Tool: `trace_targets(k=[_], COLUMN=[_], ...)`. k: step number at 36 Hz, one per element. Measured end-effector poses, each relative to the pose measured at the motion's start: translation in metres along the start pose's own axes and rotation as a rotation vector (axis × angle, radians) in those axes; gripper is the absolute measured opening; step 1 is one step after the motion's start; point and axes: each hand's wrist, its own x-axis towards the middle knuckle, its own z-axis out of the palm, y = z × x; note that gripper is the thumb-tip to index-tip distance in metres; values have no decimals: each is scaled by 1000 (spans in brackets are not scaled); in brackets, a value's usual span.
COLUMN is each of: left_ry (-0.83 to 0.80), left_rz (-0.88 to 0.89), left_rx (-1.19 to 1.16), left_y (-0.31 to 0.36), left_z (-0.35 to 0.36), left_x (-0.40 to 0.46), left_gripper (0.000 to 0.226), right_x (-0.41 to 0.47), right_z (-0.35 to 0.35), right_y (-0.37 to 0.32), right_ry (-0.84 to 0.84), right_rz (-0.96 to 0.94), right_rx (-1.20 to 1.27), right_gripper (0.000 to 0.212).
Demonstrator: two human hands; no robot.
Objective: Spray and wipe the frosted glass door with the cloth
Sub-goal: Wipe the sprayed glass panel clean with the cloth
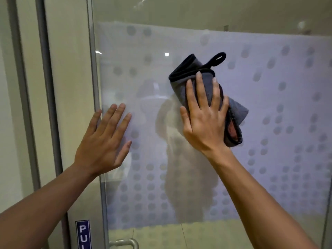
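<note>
The frosted glass door (pixel 269 108) fills most of the view, its pale film patterned with grey dots. My right hand (pixel 204 119) lies flat on a folded grey cloth (pixel 186 76) with black edging and a hanging loop, pressing it against the glass near the middle. My left hand (pixel 104 139) rests flat on the glass by the door's left edge, fingers spread, holding nothing. No spray bottle is in view.
A metal frame post (pixel 48 105) runs down the left side. A blue "PULL" sign (pixel 83 234) sits low on the frame, and a metal door handle (pixel 125 243) shows at the bottom edge. My reflection is faint in the glass.
</note>
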Motion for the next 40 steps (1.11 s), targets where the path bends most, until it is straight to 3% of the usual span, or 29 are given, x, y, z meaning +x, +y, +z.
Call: trace_targets(k=[15,25,32,40], left_ry=[-36,-21,-5,32], left_rz=[17,5,-3,4], left_rx=[12,-3,-13,-8], left_y=[-1,0,2,1], left_z=[-2,-4,-7,-4], left_x=[0,1,2,1], left_gripper=[70,73,73,71], right_x=[-171,-263,-232,-147], right_z=[35,41,45,28], right_y=[-54,-63,-52,-8], right_ry=[-136,-224,-156,26], right_rz=[-525,-685,-605,-304], right_rx=[146,59,93,82], right_gripper=[60,51,54,59])
